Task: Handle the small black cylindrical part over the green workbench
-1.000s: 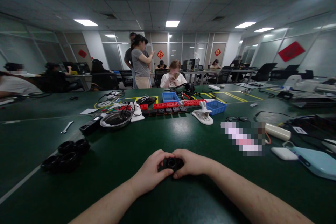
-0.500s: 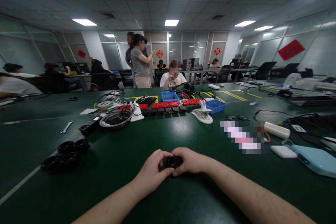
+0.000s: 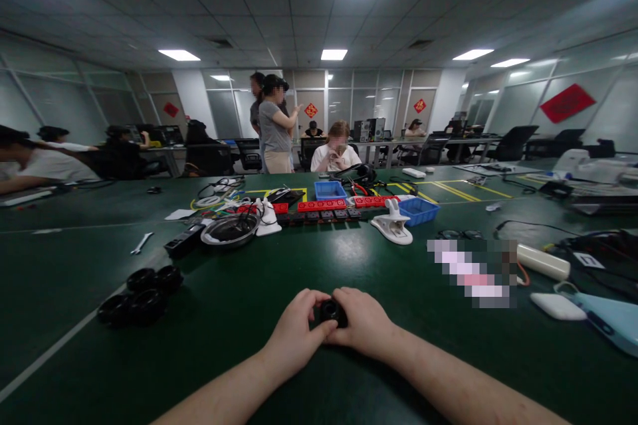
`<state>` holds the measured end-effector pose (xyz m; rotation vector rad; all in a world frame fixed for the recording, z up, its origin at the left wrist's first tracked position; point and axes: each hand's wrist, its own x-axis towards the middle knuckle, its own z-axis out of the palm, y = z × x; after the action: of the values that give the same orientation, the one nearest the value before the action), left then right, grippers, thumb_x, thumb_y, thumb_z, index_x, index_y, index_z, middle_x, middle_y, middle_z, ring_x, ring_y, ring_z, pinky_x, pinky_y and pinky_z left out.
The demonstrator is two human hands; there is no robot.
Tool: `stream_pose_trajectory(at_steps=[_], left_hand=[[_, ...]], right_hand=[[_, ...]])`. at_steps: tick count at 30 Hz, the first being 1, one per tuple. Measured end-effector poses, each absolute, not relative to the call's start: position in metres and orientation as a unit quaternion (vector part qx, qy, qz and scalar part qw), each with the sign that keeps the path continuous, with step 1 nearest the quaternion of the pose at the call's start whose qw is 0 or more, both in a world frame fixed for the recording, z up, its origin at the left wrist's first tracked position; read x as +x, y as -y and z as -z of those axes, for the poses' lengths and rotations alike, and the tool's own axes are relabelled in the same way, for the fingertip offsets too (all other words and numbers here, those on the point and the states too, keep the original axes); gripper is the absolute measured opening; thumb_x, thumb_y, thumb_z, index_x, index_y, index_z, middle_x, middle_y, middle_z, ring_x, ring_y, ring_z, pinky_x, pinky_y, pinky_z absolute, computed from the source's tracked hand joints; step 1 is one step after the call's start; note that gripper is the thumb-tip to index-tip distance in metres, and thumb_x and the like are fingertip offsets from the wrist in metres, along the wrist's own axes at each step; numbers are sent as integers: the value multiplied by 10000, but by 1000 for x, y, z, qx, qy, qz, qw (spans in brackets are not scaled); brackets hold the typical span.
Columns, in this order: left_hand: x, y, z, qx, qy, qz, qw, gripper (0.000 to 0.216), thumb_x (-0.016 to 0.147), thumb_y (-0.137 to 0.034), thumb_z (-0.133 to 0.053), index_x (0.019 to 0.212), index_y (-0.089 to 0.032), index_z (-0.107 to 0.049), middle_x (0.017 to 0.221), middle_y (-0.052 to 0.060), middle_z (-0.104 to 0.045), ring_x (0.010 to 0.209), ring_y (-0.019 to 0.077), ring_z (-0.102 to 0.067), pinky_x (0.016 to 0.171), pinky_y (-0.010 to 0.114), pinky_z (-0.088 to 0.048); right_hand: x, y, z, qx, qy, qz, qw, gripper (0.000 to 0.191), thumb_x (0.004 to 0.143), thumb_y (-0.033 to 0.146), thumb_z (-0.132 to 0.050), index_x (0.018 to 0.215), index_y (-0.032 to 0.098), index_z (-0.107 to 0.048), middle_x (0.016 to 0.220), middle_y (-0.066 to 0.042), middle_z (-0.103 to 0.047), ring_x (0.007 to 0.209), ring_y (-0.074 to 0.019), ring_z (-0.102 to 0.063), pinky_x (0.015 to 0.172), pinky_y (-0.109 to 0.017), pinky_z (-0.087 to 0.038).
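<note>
Close in front of me, a small round black part with a hole in its middle [image 3: 329, 309] is held between both hands, just above or on the green table [image 3: 239, 319]. My left hand [image 3: 298, 331] pinches it from the left with thumb and fingertips. From the right, my right hand [image 3: 365, 322] curls round it, its fingers closed and partly hiding the part. Off to the left stands a cluster of several black ring-shaped parts [image 3: 142, 299], of a similar black finish.
A wrench [image 3: 142, 244] and a round metal dish [image 3: 230, 232] lie at the left. Red sockets [image 3: 321, 205], blue trays [image 3: 417, 211] and a white clip base [image 3: 393, 229] stand ahead. Cables, a cream cylinder [image 3: 543, 261] and a light blue case [image 3: 611, 322] are at the right. A person [image 3: 336, 153] sits opposite.
The whole view has tilted up and shifted a little left. My right hand has turned, wrapping closer round the black part, which now faces more upward. Both hands still hold it.
</note>
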<state>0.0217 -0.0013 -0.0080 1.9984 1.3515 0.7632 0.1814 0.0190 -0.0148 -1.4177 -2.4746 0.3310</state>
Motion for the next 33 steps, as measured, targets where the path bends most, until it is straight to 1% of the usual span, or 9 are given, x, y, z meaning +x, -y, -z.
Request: stream_pose_trajectory(at_steps=[2, 6, 9, 15, 20, 24, 33], left_hand=[[18, -1, 6, 765, -485, -279, 320, 248, 694, -194, -589, 940, -193, -563, 835, 7, -501, 717, 151, -453, 651, 253, -377], [13, -4, 2, 787, -435, -253, 357, 286, 686, -179, -609, 968, -206, -565, 862, 1, -492, 738, 137, -457, 642, 221, -375], [12, -5, 3, 791, -427, -251, 358, 297, 679, -170, -618, 969, -208, -568, 848, -5, -482, 735, 132, -456, 634, 210, -369], [12, -4, 2, 790, -429, -252, 357, 323, 691, -183, -605, 1010, -219, -565, 839, -5, -471, 728, 134, -452, 632, 216, -365], [13, -3, 2, 787, -431, -255, 361, 308, 673, -169, -605, 976, -214, -579, 844, -7, -471, 726, 135, -454, 629, 221, -361], [12, -3, 3, 785, -427, -261, 365, 301, 667, -172, -610, 964, -216, -579, 850, -10, -473, 728, 134, -450, 630, 222, -359], [16, -3, 6, 772, -449, -272, 358, 249, 663, -224, -630, 905, -186, -585, 834, -2, -488, 721, 141, -454, 623, 229, -361]], right_hand=[[186, -22, 13, -457, 864, -162, 138, 433, 579, 487, -669, 850, 162, -574, 813, -34, -570, 742, -194, -525, 622, -263, -373], [194, -27, 8, -409, 857, -286, 130, 345, 585, 346, -711, 860, 174, -594, 822, -3, -573, 747, -166, -522, 625, -235, -381], [197, -30, 5, -396, 846, -334, 125, 335, 580, 263, -719, 878, 172, -595, 830, 8, -571, 757, -160, -519, 644, -231, -388], [200, -33, 4, -360, 852, -361, 121, 284, 611, 244, -698, 873, 172, -616, 805, 17, -547, 749, -148, -507, 659, -226, -385], [202, -36, 5, -356, 850, -370, 119, 283, 612, 219, -693, 880, 163, -618, 804, 18, -536, 748, -143, -499, 663, -224, -382], [202, -36, 5, -356, 846, -378, 118, 282, 611, 208, -691, 879, 160, -616, 780, 25, -523, 726, -135, -493, 635, -215, -377], [198, -36, 10, -401, 828, -369, 131, 279, 561, 249, -732, 772, 151, -579, 711, 42, -509, 649, -109, -465, 558, -189, -343]])
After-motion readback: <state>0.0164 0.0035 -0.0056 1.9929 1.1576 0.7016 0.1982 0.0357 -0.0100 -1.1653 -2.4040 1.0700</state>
